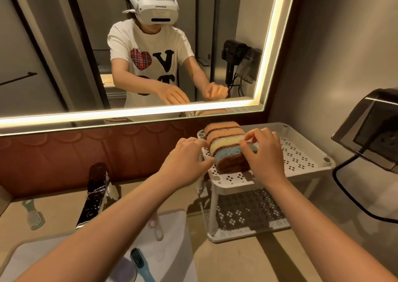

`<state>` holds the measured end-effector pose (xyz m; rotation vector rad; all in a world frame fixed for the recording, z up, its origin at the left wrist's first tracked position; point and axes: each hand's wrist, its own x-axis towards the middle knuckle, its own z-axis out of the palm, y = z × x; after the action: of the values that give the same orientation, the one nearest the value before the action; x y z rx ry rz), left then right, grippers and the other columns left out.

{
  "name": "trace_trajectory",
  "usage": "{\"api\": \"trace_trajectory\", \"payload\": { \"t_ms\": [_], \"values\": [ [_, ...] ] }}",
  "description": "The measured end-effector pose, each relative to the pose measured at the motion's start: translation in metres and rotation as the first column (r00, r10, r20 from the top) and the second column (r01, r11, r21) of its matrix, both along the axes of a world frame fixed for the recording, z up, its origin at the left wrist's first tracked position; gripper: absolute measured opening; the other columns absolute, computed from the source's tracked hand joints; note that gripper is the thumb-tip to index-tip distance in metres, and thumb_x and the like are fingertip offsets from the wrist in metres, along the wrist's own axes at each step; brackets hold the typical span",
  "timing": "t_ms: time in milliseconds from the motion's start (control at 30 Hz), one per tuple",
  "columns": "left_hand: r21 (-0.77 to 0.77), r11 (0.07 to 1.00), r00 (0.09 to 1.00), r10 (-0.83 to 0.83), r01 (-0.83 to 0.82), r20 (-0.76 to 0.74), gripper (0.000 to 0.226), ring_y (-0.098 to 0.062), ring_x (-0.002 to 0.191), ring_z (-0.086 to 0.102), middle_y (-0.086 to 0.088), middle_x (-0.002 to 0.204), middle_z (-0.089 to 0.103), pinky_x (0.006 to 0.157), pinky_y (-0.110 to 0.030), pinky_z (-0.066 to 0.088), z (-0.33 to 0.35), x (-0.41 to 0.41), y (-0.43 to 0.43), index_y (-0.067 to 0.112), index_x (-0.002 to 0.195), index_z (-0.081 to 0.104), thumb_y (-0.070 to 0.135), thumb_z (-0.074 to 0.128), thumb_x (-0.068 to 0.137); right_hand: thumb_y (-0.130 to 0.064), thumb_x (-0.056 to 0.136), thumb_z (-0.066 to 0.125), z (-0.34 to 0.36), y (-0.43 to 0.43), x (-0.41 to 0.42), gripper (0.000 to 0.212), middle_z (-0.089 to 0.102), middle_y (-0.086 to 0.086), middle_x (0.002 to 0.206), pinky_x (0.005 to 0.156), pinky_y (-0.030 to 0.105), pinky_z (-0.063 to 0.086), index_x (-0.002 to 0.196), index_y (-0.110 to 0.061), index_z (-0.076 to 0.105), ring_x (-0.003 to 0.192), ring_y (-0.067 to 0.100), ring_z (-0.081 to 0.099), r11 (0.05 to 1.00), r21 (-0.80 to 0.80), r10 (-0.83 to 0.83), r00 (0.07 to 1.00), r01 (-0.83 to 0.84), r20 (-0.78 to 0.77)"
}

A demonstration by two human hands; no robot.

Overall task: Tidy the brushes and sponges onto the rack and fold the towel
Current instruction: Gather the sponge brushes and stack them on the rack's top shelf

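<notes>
The step in hand is squaring up the row of sponges point(228, 146), which stand on edge along the left edge of the rack's point(301, 152) top shelf, close to its near-left corner. The left hand point(187, 159) lies against the row's left ends with fingers fairly straight and together, acting as a stop. The right hand point(262, 152) has its fingers curled, thumb and fingertips pinching the right end of the front sponges. To do this well, I judge the left palm should stay flat and firm while the right nudges each end flush against it, with light pressure, since sponges squash and spring back crooked. Keep the row clear of the shelf's left edge so none tips off, and leave the right half of the shelf free for brushes. A green brush point(33, 215) lies at the counter's point(280, 256) far-left side and a blue brush point(141, 264) on the unfolded towel point(172, 249) near the front edge, so most of the task remains.
</notes>
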<state>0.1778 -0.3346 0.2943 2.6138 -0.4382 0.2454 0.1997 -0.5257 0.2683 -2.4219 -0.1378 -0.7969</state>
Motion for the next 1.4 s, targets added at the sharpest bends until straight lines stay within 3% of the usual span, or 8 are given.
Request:
{"api": "trace_trajectory", "payload": {
  "t_ms": [267,433,733,900,1133,1233,1333,1400],
  "values": [
    [0.001,0.995,0.992,-0.095,0.095,-0.080,0.036,-0.009,0.123,0.042,0.006,0.129,0.052,0.101,-0.020,0.030,-0.012,-0.045,0.085,0.023,0.126,0.053,0.036,0.051,0.092,-0.032,0.089,0.057,0.034,0.083,-0.050,0.007,0.059,-0.012,0.082,0.066,0.025,0.050,0.092,-0.026,0.060,0.075,0.004,0.056,0.913,-0.096,0.363,0.898,-0.396,-0.248],
    [-0.066,0.997,0.981,-0.047,0.035,-0.186,0.027,-0.001,0.097,0.054,0.010,0.107,0.060,0.073,-0.003,0.038,-0.038,-0.080,0.143,0.020,0.116,0.060,0.031,0.052,0.093,-0.030,0.089,0.057,0.008,0.137,-0.071,0.010,0.062,-0.012,0.081,0.070,0.032,0.053,0.096,-0.026,0.062,0.075,0.004,0.058,0.818,-0.113,0.467,0.767,-0.564,-0.441],
    [-0.045,0.979,0.903,0.164,-0.198,-0.398,0.025,-0.009,0.095,0.058,0.001,0.109,0.065,0.078,-0.022,0.046,-0.104,-0.135,0.255,0.018,0.112,0.062,0.031,0.051,0.093,-0.030,0.091,0.053,-0.103,0.241,-0.092,0.017,0.065,-0.003,0.096,0.079,0.034,0.053,0.105,-0.023,0.060,0.087,0.014,0.060,0.692,-0.049,0.399,0.439,-0.720,-0.805],
    [0.004,0.942,0.832,0.299,-0.336,-0.468,0.029,-0.016,0.101,0.059,-0.003,0.112,0.065,0.086,-0.030,0.049,-0.145,-0.167,0.312,0.015,0.114,0.061,0.032,0.052,0.092,-0.025,0.087,0.052,-0.164,0.287,-0.109,0.009,0.064,0.005,0.091,0.075,0.037,0.048,0.086,-0.019,0.059,0.087,0.026,0.060,0.652,-0.026,0.334,0.319,-0.757,-0.887],
    [0.225,0.702,0.603,0.702,-0.675,-0.379,0.049,-0.027,0.136,0.028,-0.007,0.148,0.032,0.108,-0.041,0.025,-0.193,-0.214,0.380,0.019,0.134,0.044,0.040,0.051,0.091,-0.024,0.094,0.047,-0.234,0.321,-0.121,0.033,0.039,-0.011,0.065,0.058,0.025,0.032,0.063,-0.030,0.038,0.071,0.016,0.041,0.639,0.005,0.221,0.178,-0.769,-0.959],
    [0.216,0.513,0.422,0.833,-0.830,-0.356,0.062,-0.033,0.141,0.012,-0.012,0.154,0.015,0.112,-0.049,0.016,-0.203,-0.228,0.405,0.017,0.141,0.031,0.041,0.055,0.088,-0.023,0.094,0.046,-0.256,0.331,-0.119,0.035,0.040,-0.009,0.068,0.071,0.028,0.037,0.062,-0.032,0.035,0.067,0.011,0.041,0.651,-0.053,0.149,0.196,-0.757,-0.969],
    [0.190,0.426,0.333,0.862,-0.885,-0.382,0.070,-0.032,0.143,0.009,-0.015,0.155,0.013,0.113,-0.051,0.014,-0.216,-0.237,0.422,0.014,0.142,0.026,0.039,0.059,0.086,-0.025,0.093,0.047,-0.268,0.339,-0.115,0.014,0.058,0.003,0.104,0.081,0.031,0.038,0.097,-0.029,0.060,0.093,0.022,0.050,0.631,-0.157,0.084,0.268,-0.760,-0.960],
    [0.186,0.467,0.370,0.841,-0.864,-0.395,0.066,-0.032,0.141,0.016,-0.015,0.152,0.022,0.113,-0.050,0.019,-0.225,-0.240,0.431,0.013,0.141,0.031,0.036,0.060,0.086,-0.028,0.096,0.042,-0.277,0.344,-0.111,0.033,0.053,0.008,0.130,0.092,0.032,0.035,0.125,-0.015,0.054,0.118,0.026,0.047,0.570,-0.215,0.041,0.289,-0.793,-0.956]
  ]
}}
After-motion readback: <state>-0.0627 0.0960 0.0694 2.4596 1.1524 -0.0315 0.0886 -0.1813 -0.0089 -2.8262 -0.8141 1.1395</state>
